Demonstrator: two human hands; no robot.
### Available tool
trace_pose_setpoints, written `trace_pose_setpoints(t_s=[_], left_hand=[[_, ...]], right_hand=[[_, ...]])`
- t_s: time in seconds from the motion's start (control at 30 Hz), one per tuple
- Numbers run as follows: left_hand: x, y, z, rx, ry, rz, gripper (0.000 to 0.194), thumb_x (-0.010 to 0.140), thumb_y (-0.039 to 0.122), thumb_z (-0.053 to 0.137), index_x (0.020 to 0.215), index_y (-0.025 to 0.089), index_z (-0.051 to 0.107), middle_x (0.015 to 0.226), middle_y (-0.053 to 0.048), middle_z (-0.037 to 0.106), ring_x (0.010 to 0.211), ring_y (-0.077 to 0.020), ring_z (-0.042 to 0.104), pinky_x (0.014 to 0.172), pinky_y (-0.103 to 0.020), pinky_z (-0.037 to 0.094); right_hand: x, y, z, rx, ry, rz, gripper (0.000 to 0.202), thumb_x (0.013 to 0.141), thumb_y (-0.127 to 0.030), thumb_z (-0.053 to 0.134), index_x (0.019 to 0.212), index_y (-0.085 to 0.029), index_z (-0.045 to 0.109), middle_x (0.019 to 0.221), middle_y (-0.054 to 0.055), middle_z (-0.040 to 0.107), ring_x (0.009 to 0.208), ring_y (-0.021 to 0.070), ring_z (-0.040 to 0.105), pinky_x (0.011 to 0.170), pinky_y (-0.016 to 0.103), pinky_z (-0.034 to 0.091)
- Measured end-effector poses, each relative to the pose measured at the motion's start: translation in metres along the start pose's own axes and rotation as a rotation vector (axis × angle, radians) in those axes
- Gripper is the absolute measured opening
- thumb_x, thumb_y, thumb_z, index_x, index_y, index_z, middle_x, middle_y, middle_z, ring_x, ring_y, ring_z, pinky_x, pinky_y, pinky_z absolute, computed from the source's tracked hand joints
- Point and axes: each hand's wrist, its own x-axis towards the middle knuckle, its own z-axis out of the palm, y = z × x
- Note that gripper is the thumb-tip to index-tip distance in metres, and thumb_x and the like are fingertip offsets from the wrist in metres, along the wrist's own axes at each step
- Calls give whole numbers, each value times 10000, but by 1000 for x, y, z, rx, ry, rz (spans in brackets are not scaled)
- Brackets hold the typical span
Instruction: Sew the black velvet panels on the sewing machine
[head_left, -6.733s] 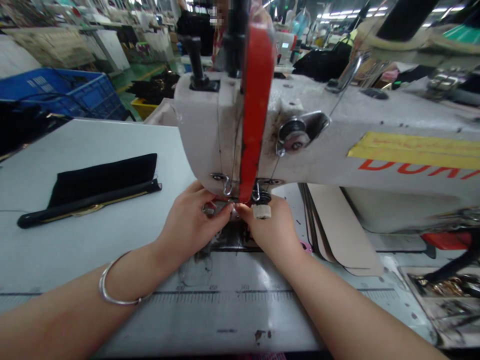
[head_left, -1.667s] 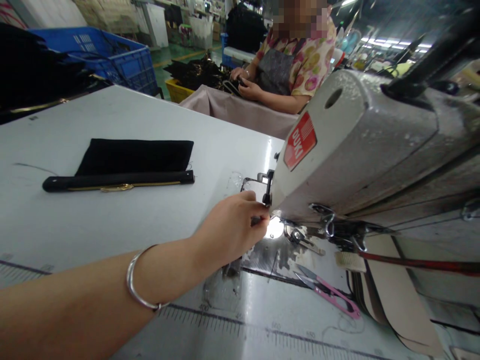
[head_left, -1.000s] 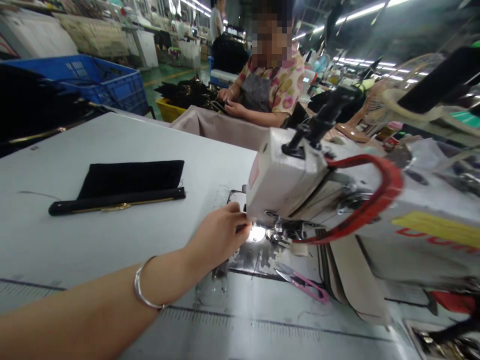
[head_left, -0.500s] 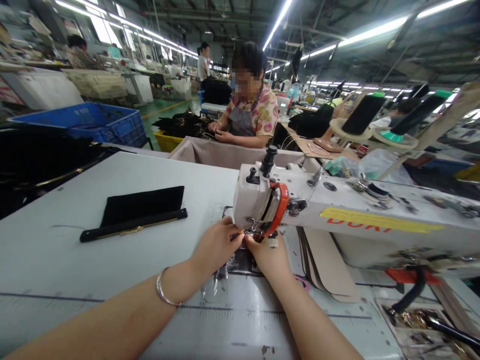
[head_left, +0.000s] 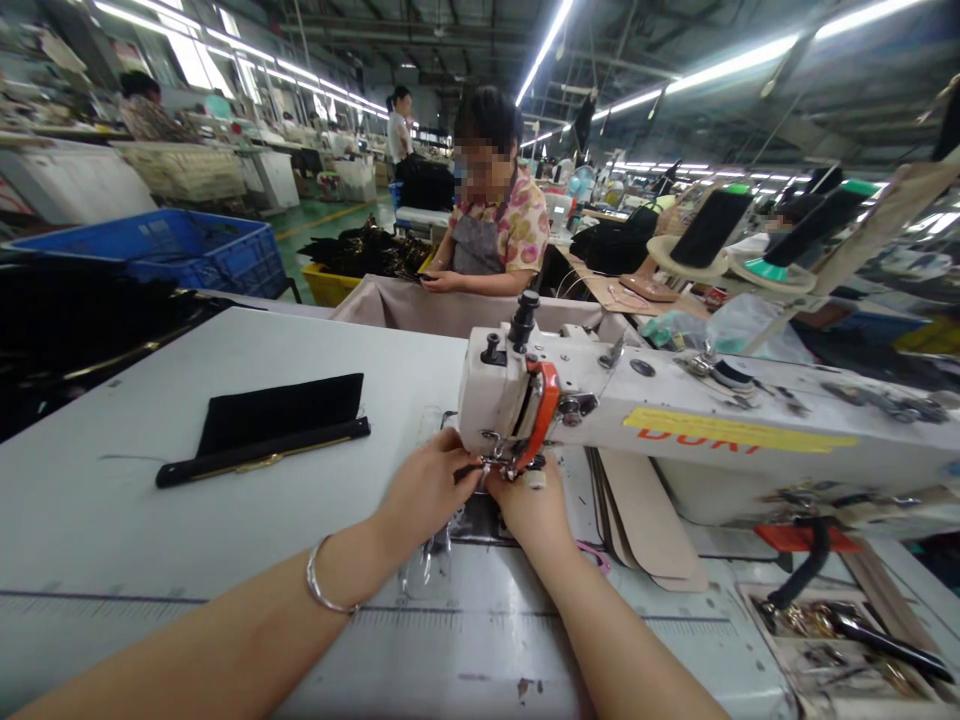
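Both my hands meet under the head of a white sewing machine [head_left: 675, 425], right at the needle and presser foot. My left hand [head_left: 424, 490], with a silver bangle on its wrist, pinches something small there with thumb and fingertips. My right hand [head_left: 534, 505] has its fingers curled up against the same spot. What they pinch is too small to make out; it may be thread. A red guard [head_left: 541, 415] curves down the machine's face above my fingers.
A black zippered fabric piece [head_left: 274, 428] lies on the grey table [head_left: 150, 520] to the left. Beige card pieces [head_left: 645, 520] lie under the machine arm. A blue crate [head_left: 172, 250] and dark goods stand far left. Another person [head_left: 491, 225] works beyond the table.
My view has pulled back and up from close beside the machine head. My right hand, out of view a second ago, has come back to the needle area next to my left hand.
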Motion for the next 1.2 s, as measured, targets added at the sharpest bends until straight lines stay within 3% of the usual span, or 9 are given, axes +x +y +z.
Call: trace_pose_setpoints(t_s=[0.13, 0.3, 0.4, 0.5, 0.6, 0.8, 1.03, 1.13, 1.2], left_hand=[[-14, 4, -8, 97, -38, 163, 240, 936, 200, 568, 1153, 213, 671, 1106, -87, 617, 1049, -237, 589, 961, -400, 493], [-17, 6, -9, 65, -200, 310, 185, 967, 204, 531, 995, 199, 714, 896, -59, 636, 866, -203, 601, 783, -339, 509], [-13, 2, -13, -76, -294, 345, 179, 958, 214, 565, 897, 202, 733, 910, -38, 675, 889, -184, 616, 830, -323, 488], [-7, -4, -22, -213, -418, 328, 131, 939, 225, 610, 944, 240, 740, 978, -3, 715, 948, -163, 636, 904, -301, 469], [-2, -8, -31, -305, -470, 255, 157, 952, 238, 589, 967, 259, 743, 980, 4, 728, 951, -150, 647, 920, -287, 471], [6, -20, -30, -254, -290, 99, 226, 959, 277, 554, 915, 253, 774, 949, -37, 731, 955, -189, 650, 924, -343, 486], [19, -31, -14, -20, 35, -70, 167, 880, 132, 560, 885, 169, 722, 954, -68, 663, 948, -212, 606, 898, -359, 485], [14, -34, -25, 56, 114, -78, 247, 892, 135, 534, 1106, 161, 655, 1078, -87, 626, 1045, -218, 578, 971, -379, 460], [5, -44, -43, 174, 84, -82, 256, 920, 198, 529, 1150, 168, 636, 1101, -89, 626, 1070, -227, 570, 1011, -395, 434]], right_hand=[[-25, -16, -33, 77, -34, -61, 93, 658, -109, 577, 660, -201, 595, 823, 33, 611, 877, 214, 543, 778, 314, 403], [-45, -25, -59, 373, -386, -165, 174, 646, -28, 533, 649, -202, 543, 727, -27, 565, 764, 142, 545, 714, 248, 411], [-36, -12, -50, 82, -351, -279, 243, 756, -66, 543, 915, -206, 663, 867, 20, 624, 867, 185, 546, 771, 295, 404], [-27, 2, -35, -215, -359, -412, 444, 869, -148, 515, 1291, -261, 591, 1007, 70, 634, 959, 231, 534, 844, 359, 386], [-26, 8, -25, -342, -388, -421, 452, 900, -198, 503, 1339, -283, 570, 915, 66, 622, 911, 231, 542, 837, 368, 383], [-29, 7, -19, -404, -326, -431, 479, 897, -224, 509, 1369, -298, 546, 920, 74, 629, 920, 244, 540, 851, 383, 384], [-29, 3, -24, -353, -276, -477, 379, 913, -185, 488, 1260, -255, 624, 959, 71, 654, 926, 239, 565, 848, 388, 425], [-47, 14, -44, -329, -187, -513, 280, 903, -179, 499, 1115, -236, 674, 987, 75, 659, 932, 242, 583, 856, 399, 454], [-64, 37, -57, -390, -137, -546, 322, 859, -187, 539, 1156, -245, 648, 1061, 80, 661, 940, 255, 602, 820, 399, 492]])
